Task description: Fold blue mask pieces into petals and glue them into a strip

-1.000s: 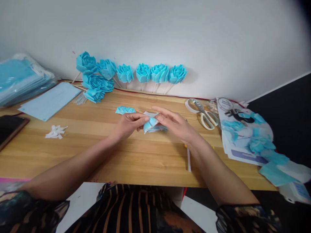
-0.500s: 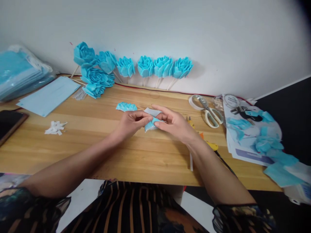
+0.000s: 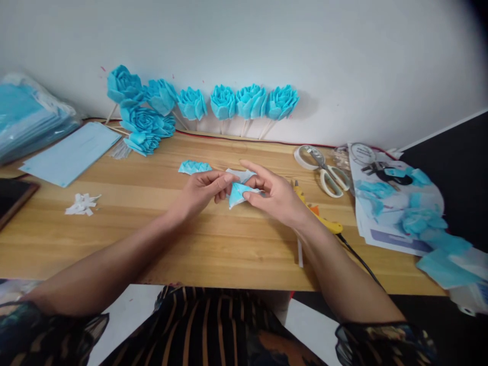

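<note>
Between my hands, above the wooden table [image 3: 198,239], is a small piece of light-blue fabric [image 3: 238,193] with a folded, pointed lower corner and a white part behind it. My left hand [image 3: 208,190] pinches its left side between thumb and fingers. On the right, my right hand [image 3: 269,190] grips the other side, thumb in front, index finger stretched out above. Part of the fabric is hidden by my fingers. Just behind my left hand lies a strip of folded blue petals [image 3: 194,166].
Blue fabric flowers [image 3: 250,101] on sticks lean against the wall. To the right lie scissors [image 3: 331,178], a tape roll [image 3: 305,156], a yellow glue gun [image 3: 330,224] with a cord, and papers with blue scraps [image 3: 423,221]. Leftward are blue sheets [image 3: 72,152], white strips [image 3: 82,204] and a phone [image 3: 15,198].
My left thumb and fingers have shifted slightly left and up on the fabric, showing more of its folded blue front. The camera view has moved a little.
</note>
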The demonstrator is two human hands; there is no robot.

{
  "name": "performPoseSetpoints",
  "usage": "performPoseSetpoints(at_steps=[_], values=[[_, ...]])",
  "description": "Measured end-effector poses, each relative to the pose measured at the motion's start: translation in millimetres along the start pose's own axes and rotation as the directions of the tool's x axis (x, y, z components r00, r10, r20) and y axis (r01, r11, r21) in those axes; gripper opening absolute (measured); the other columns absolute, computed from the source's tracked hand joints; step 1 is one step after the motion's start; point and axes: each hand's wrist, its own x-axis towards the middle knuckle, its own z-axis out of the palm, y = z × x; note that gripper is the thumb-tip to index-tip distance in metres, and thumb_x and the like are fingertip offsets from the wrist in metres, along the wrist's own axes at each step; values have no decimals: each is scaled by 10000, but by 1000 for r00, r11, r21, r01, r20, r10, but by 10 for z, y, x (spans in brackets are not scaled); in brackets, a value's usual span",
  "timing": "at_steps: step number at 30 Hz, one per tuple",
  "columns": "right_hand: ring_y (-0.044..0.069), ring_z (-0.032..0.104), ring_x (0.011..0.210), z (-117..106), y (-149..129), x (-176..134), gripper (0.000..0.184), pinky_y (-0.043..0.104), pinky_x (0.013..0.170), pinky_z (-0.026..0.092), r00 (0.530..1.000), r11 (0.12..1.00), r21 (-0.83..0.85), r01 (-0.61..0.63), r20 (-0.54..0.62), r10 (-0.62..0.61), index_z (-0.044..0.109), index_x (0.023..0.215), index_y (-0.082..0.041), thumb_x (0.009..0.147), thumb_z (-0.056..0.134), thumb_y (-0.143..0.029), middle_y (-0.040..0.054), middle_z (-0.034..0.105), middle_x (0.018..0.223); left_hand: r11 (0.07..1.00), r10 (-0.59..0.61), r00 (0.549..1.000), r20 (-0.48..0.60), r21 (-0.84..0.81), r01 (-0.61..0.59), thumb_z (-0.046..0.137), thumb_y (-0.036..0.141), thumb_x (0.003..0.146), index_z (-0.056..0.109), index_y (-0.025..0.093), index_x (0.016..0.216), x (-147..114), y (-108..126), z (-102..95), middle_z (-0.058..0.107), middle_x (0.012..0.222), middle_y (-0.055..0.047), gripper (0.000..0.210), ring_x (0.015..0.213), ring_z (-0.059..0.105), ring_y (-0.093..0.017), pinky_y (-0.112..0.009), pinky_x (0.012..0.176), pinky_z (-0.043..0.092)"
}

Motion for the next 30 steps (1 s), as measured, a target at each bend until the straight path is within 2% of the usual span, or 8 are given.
performPoseSetpoints(at_steps=[4, 8, 13, 18, 20, 26, 30], values=[[129, 564, 732, 0, 8, -12, 748, 271, 672, 440, 1000, 1000, -4, 14, -7, -14, 447, 1499, -181, 776, 633, -233, -11, 618, 843, 999, -19, 997, 77, 28, 17, 776, 485, 775, 721, 162, 778, -3, -3, 15, 571, 587, 26, 328, 537, 452, -86, -232, 531, 362], [122, 560, 716, 18, 16, -24, 737, 276, 683, 437, 999, 998, -41, 43, -8, -43, 450, 1500, -189, 784, 624, -208, -15, 629, 841, 1000, -1, 995, 100, 12, 0, 799, 405, 744, 693, 159, 770, -17, 8, 58, 589, 631, 28, 269, 575, 457, -87, -233, 554, 355], [127, 588, 740, 28, 20, -37, 697, 277, 707, 458, 999, 998, -44, 35, -28, -36, 476, 1487, -229, 811, 648, -227, -9, 666, 879, 1000, -30, 998, 60, 12, 29, 798, 361, 732, 656, 155, 744, 0, -10, 46, 584, 629, 28, 250, 560, 468, -83, -228, 536, 357], [185, 668, 896, -20, -15, -40, 681, 338, 838, 524, 1000, 986, 164, -4, -9, 6, 419, 1517, -250, 891, 643, -396, 31, 727, 956, 994, -61, 996, -61, -92, 55, 810, 412, 721, 648, 161, 735, 26, -33, 14, 577, 588, 31, 299, 499, 458, -74, -214, 486, 358], [194, 675, 934, -24, -19, -36, 685, 350, 866, 528, 1000, 980, 199, -2, -25, 7, 408, 1519, -255, 898, 641, -425, 39, 732, 980, 993, -65, 995, -82, -108, 56, 809, 406, 727, 661, 159, 742, 22, -32, 18, 582, 577, 29, 289, 497, 462, -70, -209, 489, 360], [180, 640, 854, 50, 10, -20, 749, 355, 845, 530, 1000, 980, 200, 10, -23, -5, 385, 1524, -245, 848, 697, -329, 25, 690, 922, 992, -63, 991, -118, -116, 50, 821, 402, 712, 679, 158, 747, -2, -5, 63, 597, 589, 27, 285, 499, 462, -69, -211, 488, 367], [174, 613, 833, 93, 17, -22, 763, 341, 809, 531, 999, 986, 167, 21, -28, -17, 372, 1526, -260, 831, 687, -281, 13, 651, 915, 994, -47, 994, -97, -103, 37, 829, 395, 706, 676, 157, 728, -9, -7, 86, 592, 591, 31, 284, 502, 453, -64, -208, 490, 361]])
